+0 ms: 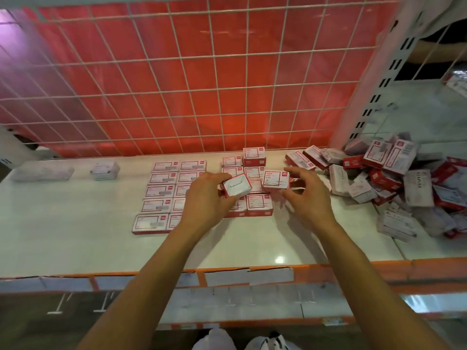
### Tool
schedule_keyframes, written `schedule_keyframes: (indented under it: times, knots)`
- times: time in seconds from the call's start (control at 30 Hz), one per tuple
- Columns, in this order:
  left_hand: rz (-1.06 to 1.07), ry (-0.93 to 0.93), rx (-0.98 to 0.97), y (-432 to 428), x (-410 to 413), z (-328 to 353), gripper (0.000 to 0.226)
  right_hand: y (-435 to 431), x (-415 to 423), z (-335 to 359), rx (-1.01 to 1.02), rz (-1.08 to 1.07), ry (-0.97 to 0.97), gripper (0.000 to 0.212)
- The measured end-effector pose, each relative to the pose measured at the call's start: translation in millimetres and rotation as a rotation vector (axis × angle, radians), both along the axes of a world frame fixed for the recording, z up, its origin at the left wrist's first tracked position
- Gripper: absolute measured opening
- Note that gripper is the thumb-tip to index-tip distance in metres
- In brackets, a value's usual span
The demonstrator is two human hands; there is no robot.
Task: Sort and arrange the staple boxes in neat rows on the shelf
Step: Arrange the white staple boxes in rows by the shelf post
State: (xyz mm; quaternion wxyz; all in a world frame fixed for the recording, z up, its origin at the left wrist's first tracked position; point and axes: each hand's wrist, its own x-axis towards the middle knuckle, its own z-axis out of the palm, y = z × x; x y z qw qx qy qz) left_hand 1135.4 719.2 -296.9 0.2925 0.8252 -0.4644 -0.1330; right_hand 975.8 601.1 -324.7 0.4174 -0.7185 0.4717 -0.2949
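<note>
Gripping a tilted staple box (236, 188) in left hand (206, 200), loosely pinching a second staple box (276, 180) in right hand (308, 193); may nudge stacked rows (259, 203) askew setting either down

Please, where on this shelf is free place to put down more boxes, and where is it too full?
Bare shelf lies left of the flat rows, in front of the two pale boxes. A wide bare strip also runs between the rows and the orange front edge. The right end is crowded by the loose pile.
</note>
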Motion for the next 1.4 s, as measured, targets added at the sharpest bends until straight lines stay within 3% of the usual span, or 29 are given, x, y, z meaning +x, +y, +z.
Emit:
schedule_keyframes:
  times: [0.23,0.47,0.93,1.4]
  knots:
    - [0.022,-0.006,0.015,0,22,-4,0.050,-2,26,8,0.124,0.036,-0.022,0.045]
    - [0.058,0.009,0.019,-2,34,-10,0.053,-4,40,17,0.282,0.062,-0.173,0.037]
    - [0.033,0.002,0.050,-11,40,-16,0.053,-11,50,9,0.339,0.039,-0.188,0.037]
    - [0.033,0.056,0.063,-14,36,-9,0.053,-12,55,-1,0.270,-0.006,-0.184,0.043]
